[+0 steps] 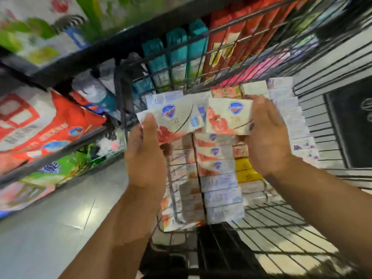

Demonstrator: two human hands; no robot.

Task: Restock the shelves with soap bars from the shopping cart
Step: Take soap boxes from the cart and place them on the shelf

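My left hand (145,154) grips a white soap bar box (177,117) with a blue shield logo and a red picture, held above the black wire shopping cart (271,228). My right hand (265,135) grips a second soap bar box (227,115) of the same kind, side by side with the first. Below them, several more soap bar boxes (217,172) lie stacked in rows inside the cart. Purple-printed soap boxes (289,109) line the cart's far right side.
Dark metal shelves (60,141) on the left carry large red, white and green bags. Beyond the cart's front, teal and red boxes (177,55) stand on a shelf. Pale tiled floor (50,228) lies at lower left. The picture is blurred by motion.
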